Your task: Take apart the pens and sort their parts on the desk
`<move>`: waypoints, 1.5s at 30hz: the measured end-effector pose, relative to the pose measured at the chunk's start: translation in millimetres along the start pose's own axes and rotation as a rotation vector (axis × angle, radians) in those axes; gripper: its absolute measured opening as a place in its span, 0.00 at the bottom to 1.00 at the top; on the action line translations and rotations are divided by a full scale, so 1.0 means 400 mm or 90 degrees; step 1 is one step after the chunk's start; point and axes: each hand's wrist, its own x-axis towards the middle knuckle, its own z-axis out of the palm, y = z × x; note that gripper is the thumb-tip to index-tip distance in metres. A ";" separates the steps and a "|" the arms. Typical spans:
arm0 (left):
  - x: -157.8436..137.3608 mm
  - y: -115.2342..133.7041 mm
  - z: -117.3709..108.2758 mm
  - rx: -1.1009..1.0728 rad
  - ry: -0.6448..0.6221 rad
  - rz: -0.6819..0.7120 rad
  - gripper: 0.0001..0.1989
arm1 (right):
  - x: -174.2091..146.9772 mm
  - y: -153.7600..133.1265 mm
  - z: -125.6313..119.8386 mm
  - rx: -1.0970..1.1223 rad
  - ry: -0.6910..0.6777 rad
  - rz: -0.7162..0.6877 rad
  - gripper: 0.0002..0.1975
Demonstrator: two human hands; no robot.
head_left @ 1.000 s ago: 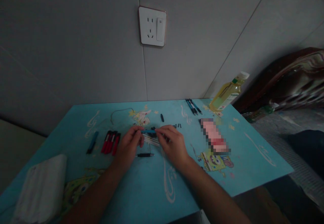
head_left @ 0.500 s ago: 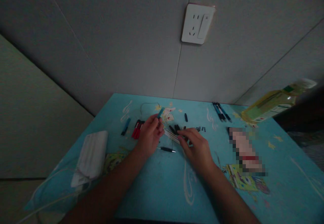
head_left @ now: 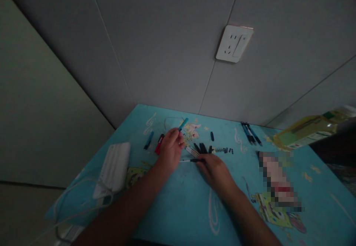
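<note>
My left hand (head_left: 172, 147) is closed around a blue pen barrel (head_left: 183, 123), which sticks up past the fingers, tilted to the right. My right hand (head_left: 213, 170) has its fingers closed on the black grip section of a pen (head_left: 194, 160), and a thin pale refill reaches from it toward my left hand. Just beyond the right fingers lie several black pen parts (head_left: 203, 148) and some white refills (head_left: 191, 151). Left of my left hand are red pen parts (head_left: 159, 144) and a blue pen barrel with a dark end (head_left: 149, 140).
A white power bank (head_left: 113, 170) with cables sits at the left. Small springs (head_left: 221, 150) and a dark pen cap (head_left: 212, 136) lie beyond the right hand. Several pens (head_left: 251, 133), a yellow bottle (head_left: 308, 131) and a blurred-out flat item (head_left: 279, 181) are at the right.
My right hand has moved from the black parts to the black grip section, which lay on the table before. My left hand keeps the blue barrel. The camera view has shifted and tilted.
</note>
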 end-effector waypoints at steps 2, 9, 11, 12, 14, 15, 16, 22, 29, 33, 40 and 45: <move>0.006 0.007 -0.004 0.006 0.014 0.020 0.10 | 0.001 0.016 -0.011 0.035 0.037 0.065 0.10; 0.019 0.034 -0.009 0.031 0.040 0.074 0.10 | 0.008 0.047 -0.029 0.183 0.171 0.172 0.10; 0.017 0.029 -0.006 0.071 0.045 0.082 0.09 | 0.010 0.045 -0.030 0.230 0.181 0.183 0.11; 0.015 0.025 -0.004 0.093 0.045 0.087 0.09 | 0.010 0.044 -0.030 0.242 0.184 0.186 0.11; 0.011 0.017 -0.001 0.136 0.041 0.096 0.09 | 0.011 0.042 -0.029 0.240 0.189 0.186 0.11; 0.009 0.013 0.001 0.152 0.036 0.097 0.08 | 0.012 0.042 -0.029 0.231 0.190 0.183 0.11; 0.006 0.011 0.002 0.161 0.028 0.096 0.08 | 0.011 0.042 -0.029 0.222 0.191 0.180 0.11; -0.003 0.005 0.001 0.139 -0.005 0.093 0.08 | 0.010 0.044 -0.031 0.208 0.199 0.182 0.11; -0.001 -0.002 -0.010 0.130 -0.023 0.072 0.08 | 0.011 0.040 -0.032 0.210 0.198 0.173 0.10; 0.002 -0.006 -0.014 0.142 -0.019 0.059 0.08 | 0.010 0.037 -0.034 0.207 0.190 0.157 0.09; 0.003 0.001 -0.021 0.101 -0.006 0.042 0.06 | 0.010 0.043 -0.040 0.204 0.205 0.165 0.08; 0.004 -0.004 -0.019 0.100 -0.013 0.023 0.06 | 0.009 0.045 -0.034 0.183 0.190 0.149 0.09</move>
